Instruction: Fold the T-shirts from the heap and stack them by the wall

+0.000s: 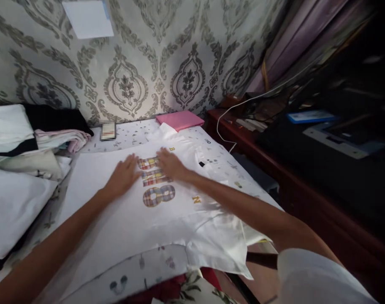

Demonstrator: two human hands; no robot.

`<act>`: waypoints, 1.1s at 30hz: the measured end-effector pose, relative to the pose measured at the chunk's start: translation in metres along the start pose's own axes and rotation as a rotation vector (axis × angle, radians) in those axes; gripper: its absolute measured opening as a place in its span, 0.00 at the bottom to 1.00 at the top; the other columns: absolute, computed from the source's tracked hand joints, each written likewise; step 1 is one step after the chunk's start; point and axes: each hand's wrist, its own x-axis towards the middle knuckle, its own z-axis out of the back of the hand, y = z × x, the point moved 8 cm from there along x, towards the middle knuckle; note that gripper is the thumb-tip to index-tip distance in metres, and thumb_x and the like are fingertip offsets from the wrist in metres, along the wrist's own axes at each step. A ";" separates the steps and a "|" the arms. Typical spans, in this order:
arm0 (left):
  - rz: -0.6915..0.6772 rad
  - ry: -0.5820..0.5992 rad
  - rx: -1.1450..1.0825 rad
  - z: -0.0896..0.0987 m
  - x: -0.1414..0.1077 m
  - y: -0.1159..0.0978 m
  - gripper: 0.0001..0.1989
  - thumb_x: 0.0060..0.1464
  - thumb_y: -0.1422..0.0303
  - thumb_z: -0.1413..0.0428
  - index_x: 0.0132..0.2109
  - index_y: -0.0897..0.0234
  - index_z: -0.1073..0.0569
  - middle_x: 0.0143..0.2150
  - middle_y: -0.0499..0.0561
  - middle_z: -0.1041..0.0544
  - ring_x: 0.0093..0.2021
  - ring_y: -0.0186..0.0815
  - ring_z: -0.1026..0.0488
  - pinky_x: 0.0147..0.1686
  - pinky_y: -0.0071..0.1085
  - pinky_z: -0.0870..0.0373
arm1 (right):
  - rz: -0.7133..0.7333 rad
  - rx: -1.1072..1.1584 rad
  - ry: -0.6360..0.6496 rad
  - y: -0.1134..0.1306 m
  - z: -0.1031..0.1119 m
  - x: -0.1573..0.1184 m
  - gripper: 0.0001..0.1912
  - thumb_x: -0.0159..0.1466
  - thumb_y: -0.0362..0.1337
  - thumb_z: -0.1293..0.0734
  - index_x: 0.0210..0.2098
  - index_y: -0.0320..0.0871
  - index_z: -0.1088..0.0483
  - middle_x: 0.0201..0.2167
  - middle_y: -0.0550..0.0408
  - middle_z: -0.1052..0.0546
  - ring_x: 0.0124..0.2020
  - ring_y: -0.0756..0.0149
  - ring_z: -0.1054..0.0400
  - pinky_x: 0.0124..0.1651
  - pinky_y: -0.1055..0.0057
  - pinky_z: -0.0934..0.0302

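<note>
A white T-shirt (116, 223) with plaid letter patches lies spread over a bed covered by a printed sheet. Its collar side and sleeves point to the right, where the cloth is creased. On the left of the patches, my left hand (125, 174) rests flat on the shirt with its fingers stretched out. My right hand (171, 164) lies flat over the upper patches, slightly blurred, fingers extended and covering part of the print. Neither hand grips the cloth.
Folded clothes (18, 160) are stacked at the left. A pink folded item (181, 120) and a small blurred box (108, 131) lie near the patterned wall. A dark red desk (258, 147) with a white cable (218, 126) runs along the right.
</note>
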 end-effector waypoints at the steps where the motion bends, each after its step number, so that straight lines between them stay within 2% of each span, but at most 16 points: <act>1: -0.058 0.023 -0.014 -0.006 -0.005 -0.018 0.34 0.69 0.51 0.64 0.72 0.69 0.47 0.75 0.63 0.48 0.75 0.46 0.52 0.69 0.50 0.49 | 0.095 0.005 -0.006 0.021 -0.005 -0.021 0.28 0.74 0.45 0.47 0.68 0.36 0.42 0.72 0.39 0.43 0.73 0.55 0.53 0.71 0.55 0.52; 2: -0.100 0.035 -0.023 -0.009 -0.010 -0.031 0.34 0.69 0.51 0.64 0.72 0.68 0.47 0.75 0.61 0.48 0.75 0.45 0.52 0.70 0.50 0.50 | 0.151 -0.004 -0.012 0.032 -0.008 -0.042 0.30 0.74 0.47 0.47 0.69 0.37 0.44 0.72 0.41 0.45 0.73 0.56 0.53 0.72 0.53 0.56; 4: -0.115 0.041 -0.028 -0.013 -0.022 -0.038 0.34 0.69 0.50 0.65 0.73 0.66 0.46 0.75 0.59 0.47 0.75 0.43 0.51 0.70 0.50 0.51 | 0.145 -0.028 -0.006 0.026 -0.008 -0.078 0.31 0.74 0.48 0.48 0.70 0.36 0.45 0.72 0.41 0.44 0.74 0.56 0.54 0.73 0.53 0.58; 7: -0.048 0.029 -0.010 -0.009 -0.036 -0.020 0.33 0.69 0.51 0.65 0.72 0.65 0.43 0.75 0.59 0.46 0.74 0.44 0.50 0.70 0.50 0.51 | -0.054 -0.069 -0.024 -0.033 0.012 -0.117 0.31 0.75 0.46 0.49 0.70 0.35 0.44 0.72 0.41 0.43 0.74 0.56 0.54 0.73 0.53 0.58; 9: -0.024 0.013 0.009 -0.005 -0.042 -0.008 0.33 0.69 0.53 0.65 0.71 0.66 0.42 0.74 0.59 0.45 0.74 0.45 0.50 0.70 0.50 0.50 | -0.175 -0.082 -0.029 -0.072 0.028 -0.135 0.29 0.74 0.43 0.50 0.70 0.37 0.43 0.72 0.43 0.44 0.74 0.55 0.54 0.73 0.52 0.58; 12: -0.012 -0.012 0.032 0.000 -0.047 -0.002 0.32 0.68 0.54 0.65 0.71 0.67 0.41 0.74 0.60 0.44 0.74 0.46 0.50 0.70 0.50 0.49 | -0.281 -0.084 -0.019 -0.101 0.041 -0.152 0.28 0.74 0.42 0.50 0.71 0.43 0.44 0.73 0.46 0.46 0.74 0.54 0.53 0.73 0.49 0.57; 15: -0.006 -0.028 0.041 0.001 -0.051 -0.004 0.32 0.68 0.56 0.65 0.70 0.68 0.40 0.73 0.61 0.43 0.74 0.47 0.48 0.69 0.52 0.46 | -0.318 -0.083 -0.029 -0.100 0.045 -0.152 0.27 0.74 0.42 0.49 0.70 0.45 0.42 0.72 0.46 0.43 0.72 0.53 0.49 0.71 0.47 0.54; 18: 0.000 -0.036 0.035 0.001 -0.051 -0.007 0.32 0.68 0.55 0.65 0.70 0.67 0.39 0.73 0.60 0.41 0.73 0.46 0.47 0.68 0.51 0.46 | -0.350 -0.083 -0.060 -0.094 0.046 -0.137 0.27 0.74 0.39 0.48 0.70 0.43 0.42 0.70 0.42 0.39 0.71 0.54 0.46 0.70 0.50 0.50; 20: 0.007 -0.051 0.030 0.000 -0.051 -0.006 0.31 0.68 0.55 0.65 0.70 0.66 0.38 0.73 0.60 0.40 0.73 0.45 0.46 0.68 0.51 0.46 | -0.368 -0.106 -0.076 -0.092 0.045 -0.123 0.27 0.73 0.38 0.47 0.70 0.40 0.43 0.72 0.41 0.43 0.73 0.54 0.50 0.71 0.50 0.52; 22: 0.007 -0.067 0.030 0.000 -0.050 -0.006 0.31 0.68 0.56 0.64 0.69 0.66 0.38 0.72 0.60 0.40 0.73 0.45 0.45 0.68 0.52 0.45 | -0.306 -0.126 -0.054 -0.087 0.042 -0.107 0.27 0.73 0.41 0.46 0.69 0.39 0.42 0.73 0.42 0.47 0.75 0.54 0.57 0.72 0.50 0.58; 25: -0.006 -0.063 0.032 0.001 -0.051 -0.004 0.31 0.68 0.57 0.65 0.69 0.66 0.37 0.72 0.60 0.40 0.73 0.45 0.44 0.68 0.52 0.44 | -0.222 -0.116 0.007 -0.089 0.038 -0.091 0.28 0.74 0.44 0.47 0.71 0.42 0.45 0.74 0.45 0.47 0.75 0.56 0.57 0.73 0.49 0.60; 28: -0.024 -0.058 0.039 0.003 -0.054 -0.002 0.30 0.68 0.57 0.65 0.69 0.66 0.37 0.72 0.60 0.40 0.73 0.46 0.45 0.68 0.51 0.44 | -0.340 -0.106 0.023 -0.106 0.043 -0.093 0.28 0.74 0.42 0.48 0.71 0.42 0.46 0.74 0.45 0.47 0.74 0.54 0.55 0.72 0.46 0.59; 30: -0.026 -0.054 0.044 0.005 -0.057 -0.002 0.30 0.69 0.57 0.65 0.69 0.65 0.38 0.73 0.60 0.41 0.73 0.46 0.46 0.68 0.51 0.46 | -0.413 -0.109 0.015 -0.106 0.044 -0.101 0.28 0.74 0.41 0.49 0.71 0.41 0.46 0.74 0.44 0.47 0.74 0.51 0.56 0.72 0.43 0.60; 32: -0.028 -0.030 0.044 0.004 -0.060 -0.007 0.31 0.69 0.55 0.65 0.70 0.65 0.39 0.74 0.60 0.43 0.74 0.46 0.48 0.69 0.52 0.48 | -0.401 -0.124 -0.008 -0.085 0.039 -0.115 0.28 0.75 0.43 0.49 0.71 0.40 0.45 0.74 0.43 0.48 0.75 0.49 0.58 0.72 0.42 0.62; 33: -0.043 -0.010 0.039 0.003 -0.062 -0.014 0.32 0.69 0.53 0.65 0.71 0.64 0.41 0.74 0.60 0.44 0.74 0.47 0.49 0.69 0.52 0.49 | -0.341 -0.128 -0.013 -0.065 0.035 -0.122 0.28 0.75 0.44 0.48 0.71 0.41 0.45 0.74 0.43 0.49 0.75 0.50 0.59 0.73 0.43 0.63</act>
